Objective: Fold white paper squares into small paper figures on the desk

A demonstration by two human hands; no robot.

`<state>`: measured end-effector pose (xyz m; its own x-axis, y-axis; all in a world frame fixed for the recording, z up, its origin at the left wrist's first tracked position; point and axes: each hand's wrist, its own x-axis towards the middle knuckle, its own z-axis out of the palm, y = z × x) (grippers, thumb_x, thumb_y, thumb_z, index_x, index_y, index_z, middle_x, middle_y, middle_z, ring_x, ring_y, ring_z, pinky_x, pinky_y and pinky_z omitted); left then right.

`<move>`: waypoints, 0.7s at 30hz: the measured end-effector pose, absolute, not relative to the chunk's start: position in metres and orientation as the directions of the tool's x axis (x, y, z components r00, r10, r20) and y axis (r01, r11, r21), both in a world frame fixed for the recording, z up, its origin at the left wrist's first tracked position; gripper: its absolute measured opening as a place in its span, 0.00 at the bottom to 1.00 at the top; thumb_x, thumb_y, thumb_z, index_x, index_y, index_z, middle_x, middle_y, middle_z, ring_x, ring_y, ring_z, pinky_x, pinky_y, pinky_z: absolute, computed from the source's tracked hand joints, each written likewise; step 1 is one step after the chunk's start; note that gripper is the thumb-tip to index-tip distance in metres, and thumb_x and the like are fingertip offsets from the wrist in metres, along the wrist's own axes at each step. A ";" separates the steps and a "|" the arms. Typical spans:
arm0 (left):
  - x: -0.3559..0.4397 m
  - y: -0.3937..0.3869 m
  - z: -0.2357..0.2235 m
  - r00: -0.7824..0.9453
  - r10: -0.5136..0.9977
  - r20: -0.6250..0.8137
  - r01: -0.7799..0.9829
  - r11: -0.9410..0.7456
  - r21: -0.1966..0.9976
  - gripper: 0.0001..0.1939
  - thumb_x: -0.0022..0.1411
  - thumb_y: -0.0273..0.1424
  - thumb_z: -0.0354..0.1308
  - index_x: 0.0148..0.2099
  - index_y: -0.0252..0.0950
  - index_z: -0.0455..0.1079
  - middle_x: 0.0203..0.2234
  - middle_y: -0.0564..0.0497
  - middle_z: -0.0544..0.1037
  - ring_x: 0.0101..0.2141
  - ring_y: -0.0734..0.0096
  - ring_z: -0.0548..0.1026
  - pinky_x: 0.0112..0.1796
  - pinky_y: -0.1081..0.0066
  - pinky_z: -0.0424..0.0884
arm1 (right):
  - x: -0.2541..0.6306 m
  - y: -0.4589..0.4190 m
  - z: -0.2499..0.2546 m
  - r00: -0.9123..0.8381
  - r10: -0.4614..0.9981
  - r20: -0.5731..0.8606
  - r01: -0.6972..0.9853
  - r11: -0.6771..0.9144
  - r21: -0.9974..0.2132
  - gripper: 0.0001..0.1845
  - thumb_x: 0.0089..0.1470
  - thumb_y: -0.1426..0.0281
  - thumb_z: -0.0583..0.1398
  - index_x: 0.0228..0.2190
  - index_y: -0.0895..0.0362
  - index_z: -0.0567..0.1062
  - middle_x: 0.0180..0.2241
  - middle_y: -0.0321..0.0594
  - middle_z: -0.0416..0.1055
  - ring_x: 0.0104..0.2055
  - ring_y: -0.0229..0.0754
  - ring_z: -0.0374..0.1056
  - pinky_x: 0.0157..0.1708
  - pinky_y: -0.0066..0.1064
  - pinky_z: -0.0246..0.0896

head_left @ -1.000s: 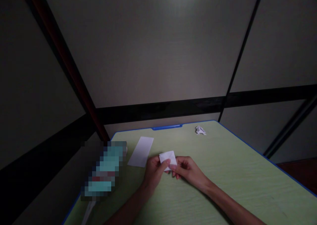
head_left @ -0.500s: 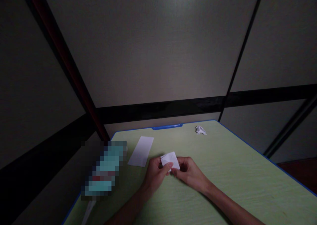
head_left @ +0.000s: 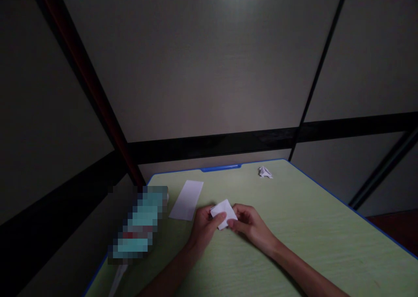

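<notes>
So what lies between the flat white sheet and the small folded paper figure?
Bare tabletop between the sheet and the figure, in the head view; the folded square in the left hand and right hand is nearer the wearer.

The folded white paper (head_left: 228, 210) has been turned between the left grip (head_left: 203, 228) and the right grip (head_left: 251, 221), so that one corner is now pointed more directly away, where a nearly level far edge was presented in the earliest view. The creased face and spread layers at its left corner, shown a moment ago, have been replaced by a plainer-looking face, and the right fingertips formerly seen below the near edge are now hidden.
</notes>
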<state>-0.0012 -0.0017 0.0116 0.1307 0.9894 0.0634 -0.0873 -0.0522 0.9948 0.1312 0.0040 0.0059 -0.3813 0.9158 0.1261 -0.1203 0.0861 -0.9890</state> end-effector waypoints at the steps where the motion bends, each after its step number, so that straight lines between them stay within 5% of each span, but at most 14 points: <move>1: -0.002 -0.001 0.011 0.118 0.991 0.066 -0.070 -0.058 0.996 0.08 0.40 0.31 0.56 0.18 0.29 0.66 0.10 0.56 0.65 0.15 0.78 0.61 0.17 0.78 0.56 | 0.131 0.004 0.005 -0.341 0.929 0.141 -0.142 0.098 -0.985 0.09 0.35 0.69 0.61 0.16 0.61 0.65 0.13 0.29 0.58 0.16 0.29 0.51 0.16 0.21 0.42; 11: -0.003 -0.001 0.010 0.141 0.989 0.038 -0.089 -0.025 0.996 0.10 0.43 0.31 0.54 0.23 0.28 0.70 0.13 0.52 0.70 0.16 0.77 0.63 0.18 0.78 0.58 | 0.134 0.003 0.009 -0.282 0.941 0.188 -0.265 0.112 -0.958 0.07 0.37 0.71 0.60 0.24 0.61 0.70 0.19 0.34 0.65 0.21 0.33 0.59 0.22 0.24 0.52; 21: -0.004 0.001 0.009 0.149 0.988 0.031 -0.087 -0.018 0.996 0.11 0.44 0.31 0.54 0.25 0.27 0.70 0.13 0.51 0.70 0.16 0.77 0.63 0.17 0.78 0.57 | 0.137 0.003 0.011 -0.279 0.934 0.223 -0.203 0.169 -0.964 0.09 0.38 0.71 0.59 0.28 0.59 0.72 0.20 0.35 0.68 0.22 0.33 0.61 0.22 0.24 0.55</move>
<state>-0.0042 0.0007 0.0093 0.1495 0.9883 0.0308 -0.0868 -0.0179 0.9961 0.1369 0.0031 0.0114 -0.2795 0.9339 0.2230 -0.2032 0.1694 -0.9644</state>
